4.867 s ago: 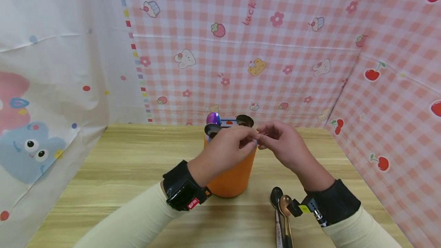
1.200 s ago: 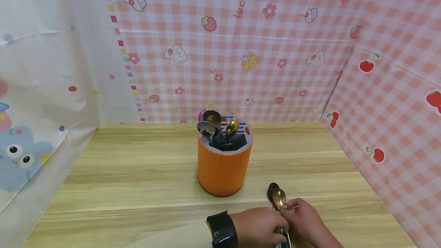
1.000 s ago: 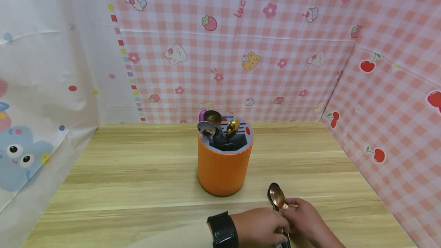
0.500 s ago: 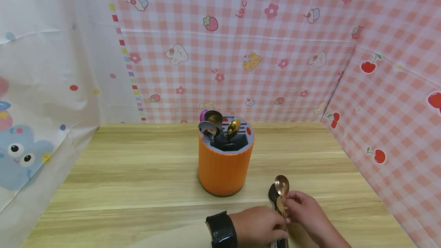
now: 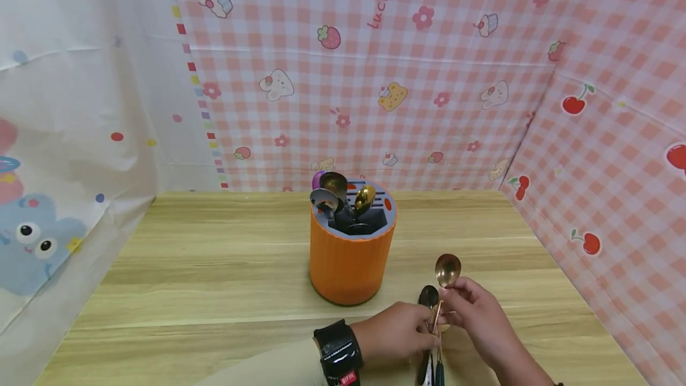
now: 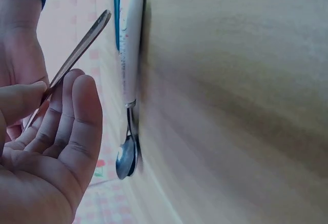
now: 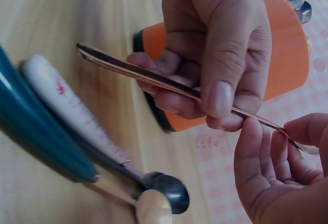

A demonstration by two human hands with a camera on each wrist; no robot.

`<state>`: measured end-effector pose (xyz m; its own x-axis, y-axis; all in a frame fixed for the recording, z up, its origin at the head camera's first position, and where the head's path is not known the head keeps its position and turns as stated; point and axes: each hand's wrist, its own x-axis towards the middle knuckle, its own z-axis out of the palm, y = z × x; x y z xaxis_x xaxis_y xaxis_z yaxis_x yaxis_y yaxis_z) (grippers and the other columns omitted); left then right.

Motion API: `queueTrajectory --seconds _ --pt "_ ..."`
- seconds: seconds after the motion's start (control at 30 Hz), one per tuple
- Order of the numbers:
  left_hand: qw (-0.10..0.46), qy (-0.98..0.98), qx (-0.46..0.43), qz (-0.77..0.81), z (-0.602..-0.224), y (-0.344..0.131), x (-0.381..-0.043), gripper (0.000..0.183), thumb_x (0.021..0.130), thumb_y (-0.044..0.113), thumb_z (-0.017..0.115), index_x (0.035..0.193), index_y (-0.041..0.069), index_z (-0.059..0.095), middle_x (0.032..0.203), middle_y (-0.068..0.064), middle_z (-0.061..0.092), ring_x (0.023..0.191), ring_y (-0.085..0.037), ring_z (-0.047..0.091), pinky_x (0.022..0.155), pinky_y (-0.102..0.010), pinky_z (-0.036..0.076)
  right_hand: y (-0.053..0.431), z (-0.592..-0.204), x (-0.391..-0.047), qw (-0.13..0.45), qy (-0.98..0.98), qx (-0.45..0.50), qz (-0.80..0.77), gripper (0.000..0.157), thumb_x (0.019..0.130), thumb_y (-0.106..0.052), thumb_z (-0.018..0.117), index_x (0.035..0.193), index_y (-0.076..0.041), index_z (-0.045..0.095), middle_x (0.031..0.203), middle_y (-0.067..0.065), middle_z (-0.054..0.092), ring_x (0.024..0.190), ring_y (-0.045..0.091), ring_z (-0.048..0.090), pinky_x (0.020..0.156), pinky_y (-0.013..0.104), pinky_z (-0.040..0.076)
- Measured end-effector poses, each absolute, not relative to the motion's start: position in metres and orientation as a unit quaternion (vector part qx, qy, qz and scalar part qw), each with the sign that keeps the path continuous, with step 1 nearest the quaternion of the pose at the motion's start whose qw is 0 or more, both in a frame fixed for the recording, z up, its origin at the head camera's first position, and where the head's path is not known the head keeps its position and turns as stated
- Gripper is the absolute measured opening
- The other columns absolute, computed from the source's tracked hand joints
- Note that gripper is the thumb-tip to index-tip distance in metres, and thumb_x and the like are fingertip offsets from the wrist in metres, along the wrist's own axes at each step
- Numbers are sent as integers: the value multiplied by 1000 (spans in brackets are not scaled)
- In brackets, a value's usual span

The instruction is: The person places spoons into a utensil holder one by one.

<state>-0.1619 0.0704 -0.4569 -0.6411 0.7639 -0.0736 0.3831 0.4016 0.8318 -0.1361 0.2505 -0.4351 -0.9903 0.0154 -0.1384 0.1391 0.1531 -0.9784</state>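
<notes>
A copper-coloured spoon [image 5: 448, 268] is raised above the spoons on the table, bowl upward and tilted. My right hand [image 5: 482, 320] pinches it by the neck, just below the bowl. My left hand [image 5: 396, 331] pinches its handle lower down, thumb against fingers, as the right wrist view shows. Beneath lie a white handle [image 7: 72, 106] with red print, a teal-handled spoon [image 7: 38, 116] with a gold bowl [image 7: 154, 207], and dark spoon bowls [image 7: 171, 193] that overlap. In the head view both hands partly hide these spoons.
An orange utensil holder [image 5: 351, 267] with a grey slotted top stands behind the hands. Dark ladle-like heads [image 5: 333, 186], a gold spoon [image 5: 365, 198] and a purple bowl [image 5: 318, 180] stick up from it. Gingham cloth [image 5: 343, 76] hangs behind the wooden table [image 5: 214, 255].
Both hands have come down from the holder to the spoons at the front right. The copper spoon has been lifted off the others, upward and slightly right.
</notes>
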Motion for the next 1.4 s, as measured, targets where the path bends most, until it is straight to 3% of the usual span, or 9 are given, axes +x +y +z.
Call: queueTrajectory --seconds 0.3,0.73,0.97,1.17,1.4 --pt "203 809 340 435 -437 65 -165 10 94 20 67 89 16 59 70 11 63 59 1 56 53 -17 45 245 -408 -146 39 763 7 -645 28 97 -19 62 111 4 55 94 16 57 80 22 63 73 38 58" --pt "132 826 340 430 -370 41 -172 11 97 22 63 91 15 57 72 4 66 57 -5 54 47 -20 43 224 -340 -167 -17 795 -86 -600 28 98 -22 62 104 5 55 88 18 58 77 26 64 71 38 58" --pt "68 830 368 413 -336 25 -179 7 98 21 61 100 14 61 79 8 69 64 -1 58 53 -18 46 212 -300 -175 -45 796 -126 -590 26 99 -23 61 103 2 54 88 14 58 77 23 65 72 34 57" --pt "16 829 362 426 -311 12 -182 19 96 18 64 114 12 62 92 3 73 79 -1 62 68 -20 50 203 -266 -183 -83 775 -154 -607 23 97 -22 64 102 -1 54 86 9 58 76 21 64 71 31 57" --pt "-28 829 330 450 -292 1 -189 13 96 17 64 109 15 63 91 3 71 85 -6 63 70 -25 52 190 -238 -190 -102 767 -172 -609 29 95 -26 66 104 -1 55 92 10 56 83 23 63 76 32 57"
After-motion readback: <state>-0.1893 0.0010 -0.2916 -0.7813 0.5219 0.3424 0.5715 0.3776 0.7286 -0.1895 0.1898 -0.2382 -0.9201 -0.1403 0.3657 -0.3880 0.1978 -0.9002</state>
